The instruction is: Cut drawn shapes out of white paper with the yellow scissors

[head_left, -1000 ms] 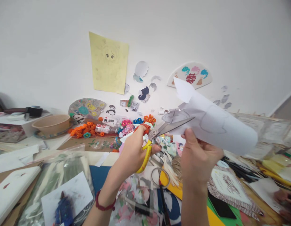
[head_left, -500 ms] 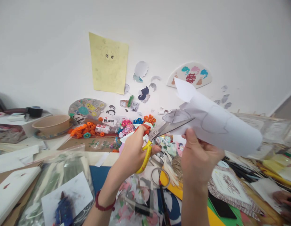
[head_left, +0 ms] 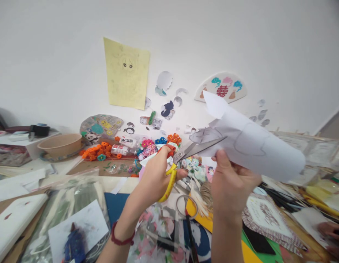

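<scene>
My left hand [head_left: 154, 175] is closed through the handles of a pair of scissors [head_left: 171, 184], one handle yellow and the other orange-red. Their blades are apart and point right, against a curled sheet of white paper [head_left: 270, 157] with pencil outlines on it. At the paper's lower edge, my right hand [head_left: 232, 179] pinches the sheet, thumb towards me, close to the blade tips. A drawn shape [head_left: 206, 135] lies at the cut edge by the upper blade. The fingers behind the paper are partly hidden.
Paper scraps [head_left: 150, 233], a tape ring [head_left: 187, 206], twine [head_left: 206, 191] and a black phone [head_left: 258, 241] lie below. Orange flowers [head_left: 96, 151], bottles [head_left: 122, 149] and a beige bowl [head_left: 59, 144] stand behind. Another person's hand [head_left: 330, 232] shows at right.
</scene>
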A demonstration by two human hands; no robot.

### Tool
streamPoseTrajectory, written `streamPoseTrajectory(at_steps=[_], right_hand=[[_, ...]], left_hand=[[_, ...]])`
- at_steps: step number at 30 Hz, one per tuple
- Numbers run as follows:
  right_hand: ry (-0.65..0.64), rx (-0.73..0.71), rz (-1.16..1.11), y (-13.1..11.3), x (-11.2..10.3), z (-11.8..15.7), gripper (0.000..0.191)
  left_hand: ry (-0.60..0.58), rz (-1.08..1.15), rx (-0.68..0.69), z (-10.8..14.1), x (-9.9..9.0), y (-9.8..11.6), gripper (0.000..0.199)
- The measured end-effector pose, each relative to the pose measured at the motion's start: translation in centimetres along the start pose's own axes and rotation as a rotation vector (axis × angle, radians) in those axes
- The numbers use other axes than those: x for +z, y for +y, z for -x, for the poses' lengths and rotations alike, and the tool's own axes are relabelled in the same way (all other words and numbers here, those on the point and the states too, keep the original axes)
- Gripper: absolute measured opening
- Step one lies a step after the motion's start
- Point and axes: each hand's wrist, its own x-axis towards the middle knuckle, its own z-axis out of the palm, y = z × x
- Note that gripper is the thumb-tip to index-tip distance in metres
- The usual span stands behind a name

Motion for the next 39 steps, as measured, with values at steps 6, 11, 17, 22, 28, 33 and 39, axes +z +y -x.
streamPoseTrajectory(at_steps=[6,11,17,22,28,33,39], right_hand=[[0.001,-0.005,0.006,-0.04,0.12,0.06,0.02],[0.006,-0.019,-0.002,0.03,0.13,0.02,0.021],[0.001,-0.003,-0.027,-0.04,0.16,0.05,0.02],[0.002,-0.009,-0.009,-0.07,0.22,0.09,0.021],[0.007,-0.012,0.02,-0.11,0.1,0.07,0.02],[0.001,-0.023,0.049,-0.12,0.03,0.02,0.019],[0.0,-0.057,0.077,-0.26,-0.17,-0.14,0.016]], left_hand=[[-0.009,0.017,-0.004,-0.02,-0.04,0.07,0.027],[-0.009,0.011,-0.013,0.06,0.01,0.08,0.025],[-0.008,0.004,-0.013,0.03,-0.03,0.31,0.021],[-0.001,-0.026,-0.003,-0.12,0.0,0.25,0.023],[0.005,-0.039,0.032,-0.01,0.06,-0.08,0.023],[0.0,-0.068,0.022,0.0,-0.08,0.05,0.025],[-0.001,-0.169,-0.005,0.11,-0.42,0.47,0.025]])
